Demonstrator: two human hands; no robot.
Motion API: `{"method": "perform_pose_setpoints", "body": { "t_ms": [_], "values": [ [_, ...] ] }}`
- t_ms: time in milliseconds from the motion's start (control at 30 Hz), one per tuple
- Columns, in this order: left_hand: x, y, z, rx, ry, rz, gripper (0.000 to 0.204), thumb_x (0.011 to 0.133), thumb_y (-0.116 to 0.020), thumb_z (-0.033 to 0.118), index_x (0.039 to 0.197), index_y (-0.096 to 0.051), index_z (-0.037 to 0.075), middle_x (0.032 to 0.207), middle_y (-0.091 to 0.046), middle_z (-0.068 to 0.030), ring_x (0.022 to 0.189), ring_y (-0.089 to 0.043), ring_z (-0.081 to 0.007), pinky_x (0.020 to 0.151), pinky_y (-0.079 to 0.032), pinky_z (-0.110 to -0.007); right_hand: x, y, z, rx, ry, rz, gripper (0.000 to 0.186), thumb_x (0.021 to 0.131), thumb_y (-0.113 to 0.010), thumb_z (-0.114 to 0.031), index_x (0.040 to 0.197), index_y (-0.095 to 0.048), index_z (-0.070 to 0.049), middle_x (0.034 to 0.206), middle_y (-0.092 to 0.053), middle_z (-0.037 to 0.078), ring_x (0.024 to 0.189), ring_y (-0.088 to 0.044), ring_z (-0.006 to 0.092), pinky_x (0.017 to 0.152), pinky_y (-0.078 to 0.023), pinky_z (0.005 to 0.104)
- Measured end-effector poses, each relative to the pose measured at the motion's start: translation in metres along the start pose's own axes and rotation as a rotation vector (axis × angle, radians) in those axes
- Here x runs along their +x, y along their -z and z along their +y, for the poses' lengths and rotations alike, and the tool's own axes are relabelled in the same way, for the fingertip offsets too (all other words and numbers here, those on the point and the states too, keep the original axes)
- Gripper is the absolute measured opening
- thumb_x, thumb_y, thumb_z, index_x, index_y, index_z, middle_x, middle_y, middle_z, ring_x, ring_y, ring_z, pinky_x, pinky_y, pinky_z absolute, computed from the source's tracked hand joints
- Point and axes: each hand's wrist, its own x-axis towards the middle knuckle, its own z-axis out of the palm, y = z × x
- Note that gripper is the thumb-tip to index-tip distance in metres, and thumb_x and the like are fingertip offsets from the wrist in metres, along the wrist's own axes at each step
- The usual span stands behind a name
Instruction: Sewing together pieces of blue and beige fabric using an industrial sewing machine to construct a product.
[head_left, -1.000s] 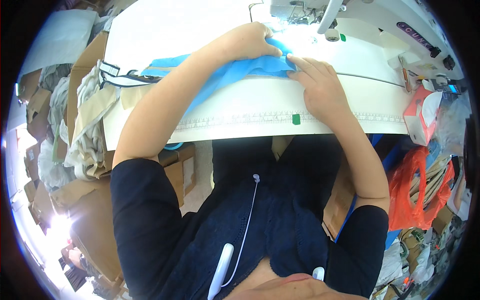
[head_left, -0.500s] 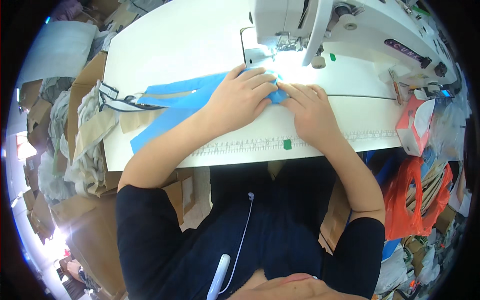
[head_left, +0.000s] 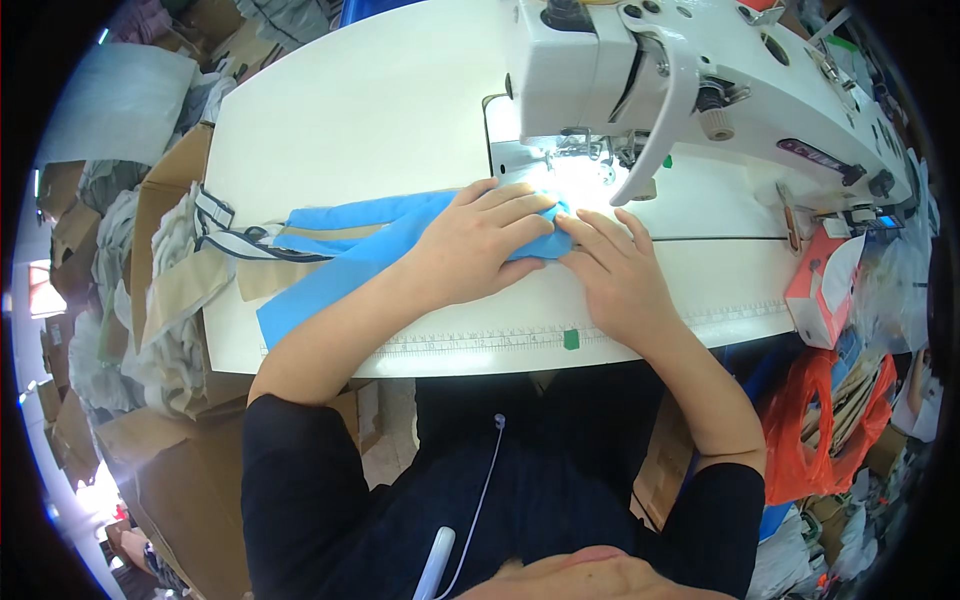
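A long strip of blue fabric (head_left: 375,262) lies across the white table, its right end bunched in front of the sewing machine (head_left: 590,90). My left hand (head_left: 485,235) lies flat over that end, fingers stretched toward the lit needle area. Opposite it, my right hand (head_left: 622,275) pinches the fabric's right edge between thumb and forefinger, the other fingers spread on the table. Beige fabric (head_left: 270,278) shows beneath the blue at the left. Next to it lies a white strap with dark edging (head_left: 245,243). My fingers hide part of the bunched cloth.
A measuring tape (head_left: 480,343) runs along the table's front edge, with a green patch (head_left: 571,340) beside it. At the right stand a pink-red box (head_left: 818,290) and a red plastic bag (head_left: 800,430). An open carton of cloth (head_left: 175,260) adjoins the left edge.
The view has tilted, so table, machine and hands appear lower. Both hands stay on the bunched end of the blue fabric, with little change relative to it.
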Motion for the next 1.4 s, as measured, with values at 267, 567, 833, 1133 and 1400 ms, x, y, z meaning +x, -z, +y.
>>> {"method": "perform_pose_setpoints", "body": {
  "t_ms": [267,567,833,1133,1400],
  "values": [
    [-0.004,-0.009,-0.007,-0.054,-0.008,0.049,0.037,0.074,-0.076,0.019,0.107,-0.061,0.011,0.13,-0.056,-0.006,0.122,-0.052,-0.0271,0.105,-0.039,-0.045,0.02,0.013,0.014,0.068,0.148,-0.125,0.013,0.083,-0.059,-0.008,0.094,-0.065,-0.003,0.118,-0.058,0.011,0.114,-0.056,0.0263,0.104,-0.04,0.0457],
    [-0.003,-0.012,-0.009,-0.017,-0.042,0.11,0.036,0.071,-0.076,0.013,0.104,-0.059,0.01,0.12,-0.058,-0.0081,0.116,-0.055,-0.0269,0.104,-0.041,-0.043,0.023,0.011,0.018,0.13,0.118,-0.111,0.014,0.081,-0.061,-0.007,0.094,-0.066,-0.003,0.113,-0.059,0.01,0.105,-0.057,0.0277,0.096,-0.043,0.0438],
    [0.01,-0.021,-0.021,-0.043,0.007,0.15,0.038,0.068,-0.074,0.005,0.104,-0.062,0.012,0.12,-0.06,-0.0065,0.117,-0.056,-0.0275,0.104,-0.042,-0.044,0.031,0.005,0.036,0.129,0.109,-0.201,0.028,0.074,-0.059,0.001,0.1,-0.064,-0.005,0.119,-0.059,0.009,0.099,-0.06,0.0287,0.075,-0.052,0.0384],
    [0.014,-0.022,-0.027,0.011,-0.023,0.246,0.029,0.072,-0.074,0.01,0.097,-0.06,0.012,0.111,-0.063,-0.0067,0.111,-0.059,-0.0261,0.097,-0.046,-0.041,0.037,0.005,0.04,0.155,0.119,-0.135,0.04,0.067,-0.054,0.006,0.103,-0.063,-0.009,0.12,-0.058,0.007,0.094,-0.063,0.0263,0.071,-0.053,0.0377],
    [0.017,-0.024,-0.029,0.02,-0.017,0.253,0.027,0.074,-0.074,0.013,0.097,-0.06,0.012,0.112,-0.063,-0.0067,0.112,-0.058,-0.0265,0.096,-0.046,-0.039,0.033,0.003,0.042,0.16,0.055,-0.178,0.041,0.067,-0.055,0.004,0.105,-0.06,-0.01,0.122,-0.057,0.005,0.081,-0.063,0.0259,0.062,-0.052,0.0376]
  ]
}}
